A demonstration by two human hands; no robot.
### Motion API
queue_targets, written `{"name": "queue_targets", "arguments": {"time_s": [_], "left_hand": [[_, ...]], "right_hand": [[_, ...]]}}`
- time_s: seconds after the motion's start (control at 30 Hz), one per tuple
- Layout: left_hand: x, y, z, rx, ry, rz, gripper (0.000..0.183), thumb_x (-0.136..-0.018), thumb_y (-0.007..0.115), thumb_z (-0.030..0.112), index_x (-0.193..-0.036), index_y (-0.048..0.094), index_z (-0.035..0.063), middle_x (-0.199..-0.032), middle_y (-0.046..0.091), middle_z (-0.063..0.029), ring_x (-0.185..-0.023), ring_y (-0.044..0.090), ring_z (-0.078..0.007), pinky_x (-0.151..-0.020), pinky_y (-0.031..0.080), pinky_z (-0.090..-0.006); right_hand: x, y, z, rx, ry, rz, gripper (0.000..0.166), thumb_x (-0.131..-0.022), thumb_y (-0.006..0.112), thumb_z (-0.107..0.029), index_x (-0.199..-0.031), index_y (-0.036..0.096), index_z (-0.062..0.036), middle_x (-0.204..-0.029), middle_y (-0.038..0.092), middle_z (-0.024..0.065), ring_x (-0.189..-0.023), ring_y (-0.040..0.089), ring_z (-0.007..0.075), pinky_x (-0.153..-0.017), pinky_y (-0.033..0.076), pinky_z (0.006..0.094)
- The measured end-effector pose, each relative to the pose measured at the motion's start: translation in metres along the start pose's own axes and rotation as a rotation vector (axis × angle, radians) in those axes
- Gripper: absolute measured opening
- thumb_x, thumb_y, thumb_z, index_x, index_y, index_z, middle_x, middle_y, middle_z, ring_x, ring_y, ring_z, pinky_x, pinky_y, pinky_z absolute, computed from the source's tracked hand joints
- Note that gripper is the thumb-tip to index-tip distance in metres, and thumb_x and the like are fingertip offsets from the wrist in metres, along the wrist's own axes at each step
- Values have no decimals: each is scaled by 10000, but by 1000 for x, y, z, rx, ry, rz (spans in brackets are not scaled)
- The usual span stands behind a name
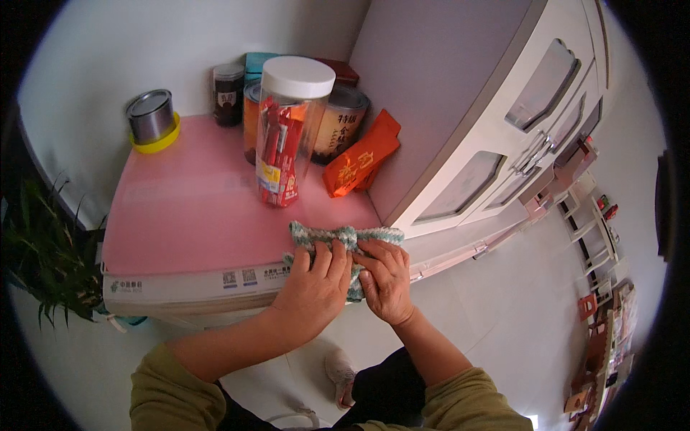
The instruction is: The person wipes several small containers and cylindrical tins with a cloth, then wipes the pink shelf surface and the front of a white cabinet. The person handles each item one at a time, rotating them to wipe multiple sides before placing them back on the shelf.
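Observation:
A green and white knitted cloth (377,234) lies bunched at the front right corner of the pink-covered shelf top (188,215). My left hand (318,285) presses on its left part with bent fingers, the thumb hidden. My right hand (385,277) grips its right part, fingers curled over the fabric. Behind the cloth stands a clear plastic jar (294,145) with a white lid and red packets inside. To its right an orange foil pouch (361,161) leans by the cabinet side.
At the back are a printed tin (339,126), a dark jar (228,97) and a teal box (259,63). A metal can (152,116) sits in a yellow lid (156,143) at left. A white cabinet (458,188) rises at right; a leafy plant (48,248) stands left.

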State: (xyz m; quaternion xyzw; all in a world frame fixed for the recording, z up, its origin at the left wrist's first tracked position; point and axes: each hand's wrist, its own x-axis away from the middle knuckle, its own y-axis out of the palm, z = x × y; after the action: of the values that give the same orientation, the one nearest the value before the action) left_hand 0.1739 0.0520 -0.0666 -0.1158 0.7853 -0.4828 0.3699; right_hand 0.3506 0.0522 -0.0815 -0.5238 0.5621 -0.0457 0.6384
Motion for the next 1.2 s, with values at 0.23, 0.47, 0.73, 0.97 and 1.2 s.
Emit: {"name": "queue_targets", "arguments": {"time_s": [0.23,0.47,0.73,0.97,1.2], "left_hand": [[-1,-1,12,-8,-84,9,423,-778,467,144,-1140,490,-73,-1154,456,-232,-1011,456,-350,-833,365,-466],[-1,5,26,-37,-205,40,396,-791,468,136,-1156,492,-17,-1186,466,-171,-1062,458,-331,-873,357,-464],[1,9,43,-13,-347,28,483,-741,533,94,-1210,448,16,-1249,422,-159,-1155,409,-336,-944,314,-486],[4,10,44,36,-387,4,609,-675,626,55,-1244,412,33,-1299,387,-160,-1202,371,-333,-968,303,-471],[2,0,47,85,-437,-67,668,-660,673,70,-1263,389,36,-1311,378,-159,-1223,344,-340,-979,299,-472]], "right_hand": [[3,-1,6,-56,-25,7,240,-759,582,-77,-998,590,-61,-1088,553,89,-1030,500,261,-877,349,387],[5,1,13,-120,-35,41,207,-780,585,-101,-986,599,-76,-1061,567,72,-1028,507,254,-856,376,389],[10,5,18,-163,-54,76,223,-784,588,-138,-1004,595,-102,-1058,563,51,-1016,507,238,-855,388,383],[12,7,16,-162,-37,104,198,-805,568,-179,-986,592,-102,-1065,554,39,-1024,498,234,-871,374,383],[12,16,14,-149,-2,149,199,-818,549,-195,-994,582,-108,-1069,545,33,-1029,488,228,-884,360,387]]}}
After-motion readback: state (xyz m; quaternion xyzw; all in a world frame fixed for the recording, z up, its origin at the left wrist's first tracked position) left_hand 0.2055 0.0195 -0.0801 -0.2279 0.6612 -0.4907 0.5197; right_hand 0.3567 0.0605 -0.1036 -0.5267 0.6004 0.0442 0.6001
